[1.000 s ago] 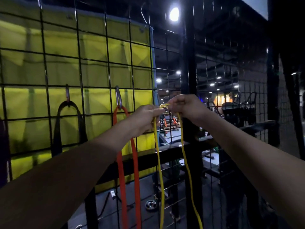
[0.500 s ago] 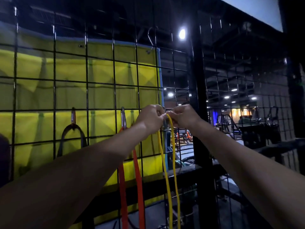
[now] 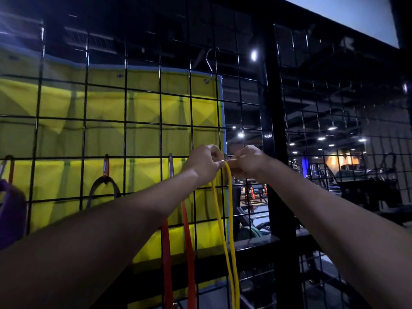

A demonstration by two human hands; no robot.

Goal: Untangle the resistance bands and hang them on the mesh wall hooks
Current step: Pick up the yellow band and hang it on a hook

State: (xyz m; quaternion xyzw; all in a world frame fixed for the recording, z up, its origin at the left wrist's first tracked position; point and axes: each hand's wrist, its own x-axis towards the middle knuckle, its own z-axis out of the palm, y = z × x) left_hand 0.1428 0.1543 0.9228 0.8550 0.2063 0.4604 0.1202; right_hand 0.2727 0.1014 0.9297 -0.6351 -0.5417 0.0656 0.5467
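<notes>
A thin yellow resistance band hangs in a long loop against the black mesh wall. My left hand and my right hand both pinch its top end, held close together at a hook that is mostly hidden between them. To the left a red band hangs from a metal hook. Further left a black band hangs from another hook. A purple band shows at the left edge.
A yellow tarp covers the back of the mesh. A thick black post stands just right of my hands. An empty S-hook hangs high on the mesh. Gym equipment stands beyond the mesh on the right.
Both hands have carried the top of the yellow band in to the mesh at hook height. The band's two strands now hang closer together. My view has tilted upward.
</notes>
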